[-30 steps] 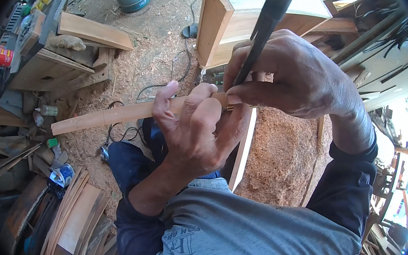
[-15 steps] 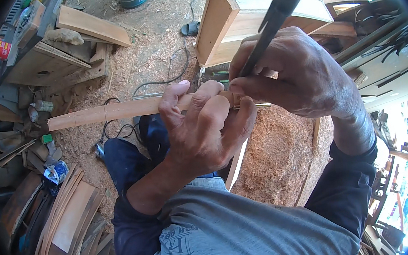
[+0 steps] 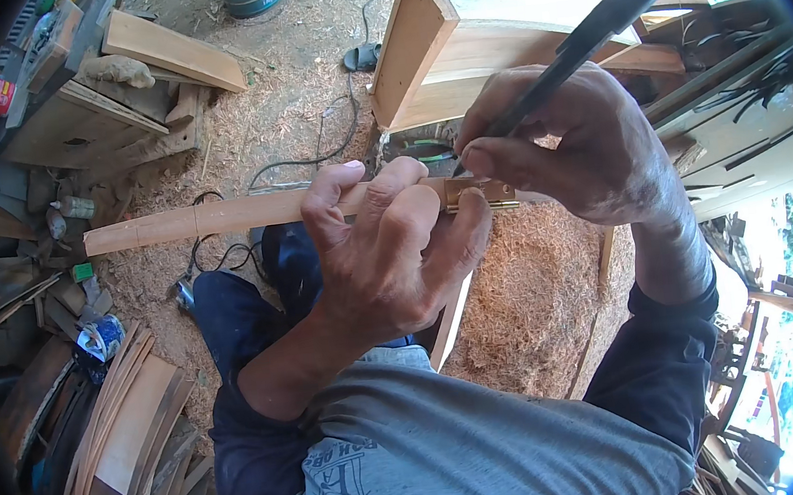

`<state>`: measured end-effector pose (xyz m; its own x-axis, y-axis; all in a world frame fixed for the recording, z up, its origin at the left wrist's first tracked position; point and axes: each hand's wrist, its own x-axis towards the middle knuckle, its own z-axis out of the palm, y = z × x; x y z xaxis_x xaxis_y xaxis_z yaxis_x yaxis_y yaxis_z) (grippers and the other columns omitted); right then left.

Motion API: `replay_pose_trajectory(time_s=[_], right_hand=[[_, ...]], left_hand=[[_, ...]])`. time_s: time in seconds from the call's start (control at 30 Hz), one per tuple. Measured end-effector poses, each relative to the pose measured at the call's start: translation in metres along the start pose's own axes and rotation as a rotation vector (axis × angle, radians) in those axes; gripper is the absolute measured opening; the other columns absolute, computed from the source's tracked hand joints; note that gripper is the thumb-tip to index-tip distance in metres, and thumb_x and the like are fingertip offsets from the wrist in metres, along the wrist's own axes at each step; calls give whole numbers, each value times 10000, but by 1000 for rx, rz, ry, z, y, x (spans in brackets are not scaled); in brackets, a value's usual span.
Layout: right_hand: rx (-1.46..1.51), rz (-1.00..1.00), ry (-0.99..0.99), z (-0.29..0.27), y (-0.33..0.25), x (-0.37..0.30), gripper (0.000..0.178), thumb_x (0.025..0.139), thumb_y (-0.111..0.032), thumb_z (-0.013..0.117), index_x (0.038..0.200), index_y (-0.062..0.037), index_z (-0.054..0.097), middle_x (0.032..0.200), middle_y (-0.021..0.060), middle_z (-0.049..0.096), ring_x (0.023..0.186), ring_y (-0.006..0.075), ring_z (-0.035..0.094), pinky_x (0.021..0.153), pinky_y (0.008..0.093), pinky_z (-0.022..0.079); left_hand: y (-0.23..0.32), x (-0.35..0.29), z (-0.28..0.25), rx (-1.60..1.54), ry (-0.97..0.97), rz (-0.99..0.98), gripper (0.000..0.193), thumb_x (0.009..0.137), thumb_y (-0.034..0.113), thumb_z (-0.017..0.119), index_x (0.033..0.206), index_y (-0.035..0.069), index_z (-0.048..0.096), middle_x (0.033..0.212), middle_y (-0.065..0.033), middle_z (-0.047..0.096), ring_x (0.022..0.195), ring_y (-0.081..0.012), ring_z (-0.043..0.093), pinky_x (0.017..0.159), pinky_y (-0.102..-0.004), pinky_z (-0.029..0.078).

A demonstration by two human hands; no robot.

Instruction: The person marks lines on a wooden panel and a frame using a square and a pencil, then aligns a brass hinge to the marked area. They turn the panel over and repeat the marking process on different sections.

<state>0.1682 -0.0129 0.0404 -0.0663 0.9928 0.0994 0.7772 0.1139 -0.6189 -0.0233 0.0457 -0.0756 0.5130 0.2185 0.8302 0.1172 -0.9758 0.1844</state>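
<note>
Gripping a long wooden strip at mid-frame, your left hand wraps its fingers over the top edge and pins a small brass hinge against the wood. The strip runs out toward the left of the frame, level. Your right hand, upper right of centre, is clenched around a black pen whose tip meets the strip right beside the hinge. Behind the hands, at top centre, sits a pale wooden box frame. Sawdust covers the floor below, and curved wood offcuts pile at lower left.
</note>
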Motion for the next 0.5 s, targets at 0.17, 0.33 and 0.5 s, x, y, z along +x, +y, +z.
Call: replay_pose_trajectory(time_s=[0.17, 0.33, 0.5], right_hand=[[32, -66, -9, 5, 4, -1, 152, 913, -136, 779, 963, 1, 733, 785, 72, 706, 706, 142, 701, 630, 296, 550], [19, -78, -19, 6, 3, -1, 158, 921, -138, 773, 988, -1, 730, 788, 72, 716, 706, 147, 709, 636, 289, 562], [73, -75, -26, 7, 5, 0, 166, 919, -145, 776, 991, -2, 729, 787, 74, 721, 710, 143, 720, 643, 285, 575]], left_hand=[[0, 1, -2, 11, -7, -8, 264, 803, 181, 817, 1050, 137, 734, 963, -45, 509, 983, -222, 677, 948, -521, 368], [2, 1, -3, -1, -23, -12, 268, 800, 179, 803, 1056, 136, 736, 960, -43, 509, 999, -218, 673, 952, -521, 370], [2, -1, -4, 10, -32, -7, 259, 804, 187, 797, 1050, 129, 740, 962, -42, 509, 995, -214, 671, 961, -519, 365]])
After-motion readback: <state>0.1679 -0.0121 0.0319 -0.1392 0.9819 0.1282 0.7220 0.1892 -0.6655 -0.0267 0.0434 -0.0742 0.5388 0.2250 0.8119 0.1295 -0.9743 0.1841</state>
